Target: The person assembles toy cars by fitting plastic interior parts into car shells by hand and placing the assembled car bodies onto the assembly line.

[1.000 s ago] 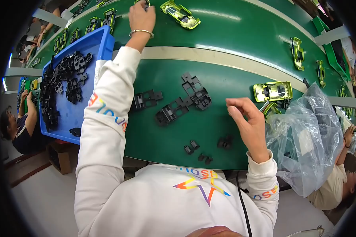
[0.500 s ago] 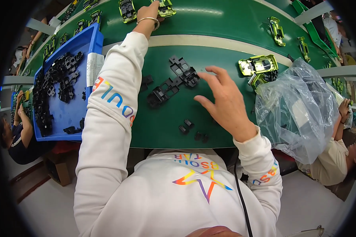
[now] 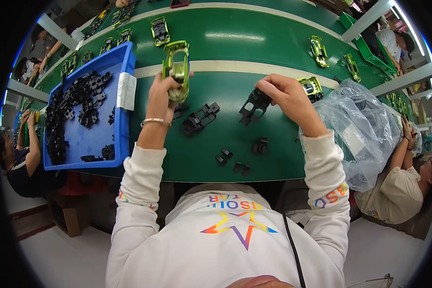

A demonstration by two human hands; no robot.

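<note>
My left hand is closed around a lime-green toy car body shell, held upright over the table's far edge strip. Between the thumb and fingers of my right hand hangs a black plastic chassis part, tilted, above the green table. Between the hands, nearer to me, another black chassis part lies on the table. A dark piece beside it is partly hidden by my left hand. Closer to me are small black parts, a similar pair and a larger black piece.
A blue bin of black parts stands at left. On the right, a clear plastic bag lies beside a green toy car. More green cars sit on the green belt beyond. Other people sit at both sides.
My left hand has come back from the belt with the car body shell. My right hand has lifted a chassis part off the table, away from the one beside it.
</note>
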